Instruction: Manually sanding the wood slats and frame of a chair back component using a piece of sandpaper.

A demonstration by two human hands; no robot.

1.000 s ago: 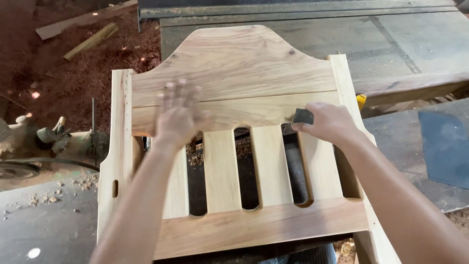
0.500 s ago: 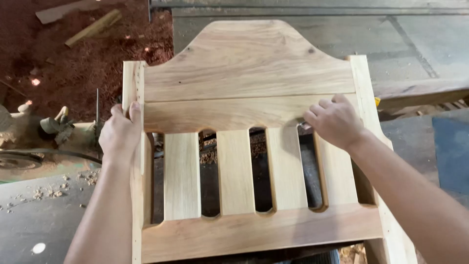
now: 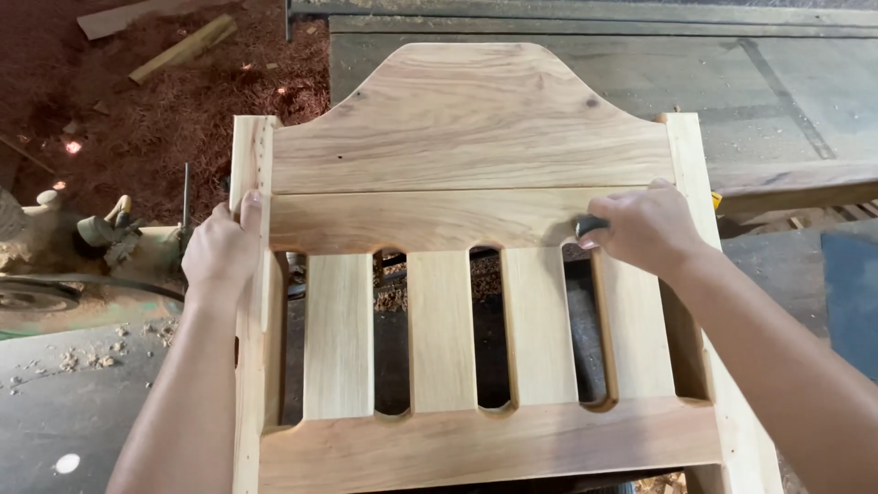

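Sawdust-strewn floor (image 3: 174, 119) lies behind the chair back (image 3: 466, 229). Our left hand (image 3: 222, 252) wraps closed around its left post, arm extended; our right hand (image 3: 645, 229) presses a small dark block (image 3: 590, 224) against its middle rail, fingers curled over it.

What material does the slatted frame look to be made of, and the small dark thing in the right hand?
The slatted frame looks like solid, pale wood, bare and unvarnished: grain streaks and small knots show, with a matt surface. The small dark thing under the right hand is mostly hidden; possibly an abrasive pad or block, but its material cannot be told. The left hand grips the frame's side post.
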